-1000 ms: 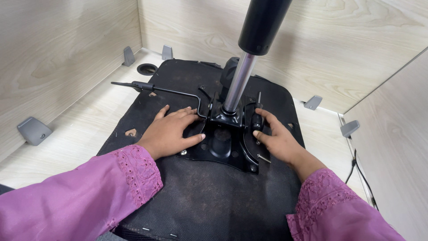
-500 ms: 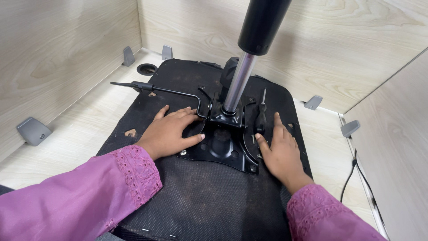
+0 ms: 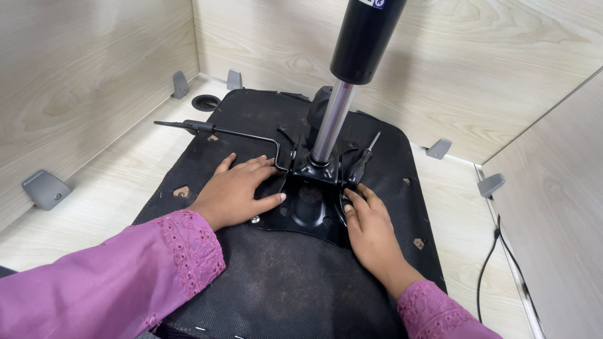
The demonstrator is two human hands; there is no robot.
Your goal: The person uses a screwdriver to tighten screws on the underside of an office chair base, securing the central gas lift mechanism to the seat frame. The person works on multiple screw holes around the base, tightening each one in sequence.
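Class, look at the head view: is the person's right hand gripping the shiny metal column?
No, the right hand lies flat beside the black plate, apart from the column.

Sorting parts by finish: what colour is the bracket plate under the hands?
Glossy black plate, clearest in the head view.

The seat bottom (image 3: pixel 282 289) is black, the metal plate (image 3: pixel 308 210) shiny black, the pole (image 3: pixel 331 129) silver. Sleeves (image 3: pixel 113 282) are purple (maybe lacy edges). Walls (image 3: pixel 81 81) look pale wood.

Left hand (image 3: pixel 235 191) and right hand (image 3: pixel 372 229) lie flat (fingers spread).
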